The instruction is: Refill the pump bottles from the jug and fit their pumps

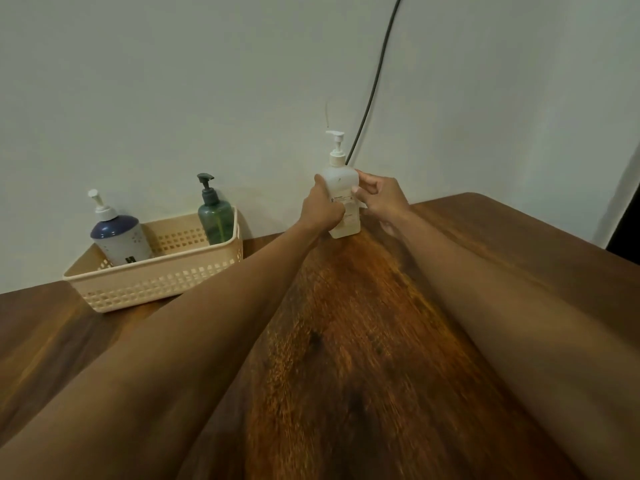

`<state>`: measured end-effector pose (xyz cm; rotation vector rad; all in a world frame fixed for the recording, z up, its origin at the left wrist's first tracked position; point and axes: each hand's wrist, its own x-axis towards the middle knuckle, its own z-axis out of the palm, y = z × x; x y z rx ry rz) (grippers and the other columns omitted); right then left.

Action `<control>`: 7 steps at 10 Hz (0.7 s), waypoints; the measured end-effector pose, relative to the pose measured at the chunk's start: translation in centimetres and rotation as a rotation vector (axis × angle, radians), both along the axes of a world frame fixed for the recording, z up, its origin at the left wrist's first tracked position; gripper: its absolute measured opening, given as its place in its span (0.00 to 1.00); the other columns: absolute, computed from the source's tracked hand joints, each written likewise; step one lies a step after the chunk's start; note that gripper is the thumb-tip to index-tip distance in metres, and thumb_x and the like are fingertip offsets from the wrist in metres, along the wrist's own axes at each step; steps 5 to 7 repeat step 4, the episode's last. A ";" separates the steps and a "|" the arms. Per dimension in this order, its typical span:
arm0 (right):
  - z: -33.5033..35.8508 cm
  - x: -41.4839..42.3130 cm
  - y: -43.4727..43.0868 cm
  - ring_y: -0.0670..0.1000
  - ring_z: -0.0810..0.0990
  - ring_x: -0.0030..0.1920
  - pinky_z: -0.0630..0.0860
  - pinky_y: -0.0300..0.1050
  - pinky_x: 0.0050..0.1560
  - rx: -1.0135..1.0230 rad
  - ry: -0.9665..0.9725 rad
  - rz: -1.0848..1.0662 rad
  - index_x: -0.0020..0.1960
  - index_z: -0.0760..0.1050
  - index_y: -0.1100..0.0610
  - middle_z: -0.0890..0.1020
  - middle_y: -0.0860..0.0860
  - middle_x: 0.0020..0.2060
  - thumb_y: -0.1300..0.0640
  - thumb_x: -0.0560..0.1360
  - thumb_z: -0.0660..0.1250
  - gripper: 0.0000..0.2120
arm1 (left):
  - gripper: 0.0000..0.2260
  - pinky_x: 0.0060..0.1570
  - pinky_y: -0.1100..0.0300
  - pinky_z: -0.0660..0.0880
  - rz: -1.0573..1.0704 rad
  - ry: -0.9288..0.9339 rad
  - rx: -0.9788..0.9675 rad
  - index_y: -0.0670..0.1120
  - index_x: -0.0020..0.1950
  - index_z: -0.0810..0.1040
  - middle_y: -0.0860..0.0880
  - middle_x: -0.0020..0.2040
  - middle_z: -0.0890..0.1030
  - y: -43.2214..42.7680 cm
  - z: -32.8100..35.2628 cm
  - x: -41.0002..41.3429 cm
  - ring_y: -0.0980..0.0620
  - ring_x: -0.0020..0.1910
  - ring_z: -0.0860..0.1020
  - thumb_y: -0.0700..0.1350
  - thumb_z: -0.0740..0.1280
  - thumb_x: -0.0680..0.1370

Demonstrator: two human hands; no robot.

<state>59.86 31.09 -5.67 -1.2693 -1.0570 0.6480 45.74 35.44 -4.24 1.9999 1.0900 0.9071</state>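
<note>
Forearms reach to table (346,341) far edge, L hand (320,211) and R hand (381,202) both clasp white pump bottle (341,187) mid-body; looks rigid, prob. slippery.

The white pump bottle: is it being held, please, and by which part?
The white pump bottle is held by its body: the left hand grips the left side, the right hand pinches the right side.
</note>
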 end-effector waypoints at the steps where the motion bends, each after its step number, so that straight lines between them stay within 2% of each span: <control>1: 0.4 -0.3 -0.6 0.52 0.84 0.64 0.84 0.45 0.53 -0.054 -0.087 -0.079 0.78 0.74 0.50 0.84 0.51 0.66 0.61 0.83 0.70 0.24 | 0.26 0.56 0.42 0.82 -0.053 -0.030 -0.048 0.46 0.72 0.60 0.43 0.62 0.78 -0.2 0.1 -0.1 0.42 0.61 0.80 0.35 0.67 0.77; 2: 0.7 -0.8 -1.4 0.54 0.81 0.68 0.82 0.52 0.64 -0.112 -0.216 -0.092 0.81 0.69 0.47 0.82 0.53 0.69 0.57 0.83 0.71 0.28 | 0.30 0.57 0.43 0.82 -0.099 -0.047 -0.108 0.48 0.74 0.57 0.43 0.64 0.76 -0.8 0.1 -0.8 0.43 0.63 0.79 0.37 0.69 0.77; 3: 1.1 -1.6 -3.0 0.57 0.76 0.73 0.78 0.59 0.70 -0.169 -0.270 -0.097 0.83 0.65 0.49 0.77 0.56 0.74 0.54 0.83 0.71 0.30 | 0.38 0.63 0.48 0.79 -0.095 -0.047 -0.132 0.48 0.80 0.51 0.46 0.69 0.73 -2.5 0.4 -2.4 0.41 0.67 0.77 0.41 0.71 0.78; 4: 2.1 -2.4 -4.9 0.57 0.76 0.74 0.76 0.58 0.72 -0.186 -0.315 -0.150 0.83 0.64 0.49 0.75 0.56 0.76 0.51 0.84 0.70 0.30 | 0.44 0.68 0.53 0.70 -0.047 0.009 -0.077 0.46 0.84 0.42 0.45 0.81 0.63 -4.2 0.8 -4.2 0.42 0.77 0.67 0.45 0.71 0.79; 7: 2.1 -2.4 -4.9 0.57 0.76 0.74 0.76 0.58 0.72 -0.186 -0.315 -0.150 0.83 0.64 0.49 0.75 0.56 0.76 0.51 0.84 0.70 0.30 | 0.44 0.68 0.53 0.70 -0.047 0.009 -0.077 0.46 0.84 0.42 0.45 0.81 0.63 -4.2 0.8 -4.2 0.42 0.77 0.67 0.45 0.71 0.79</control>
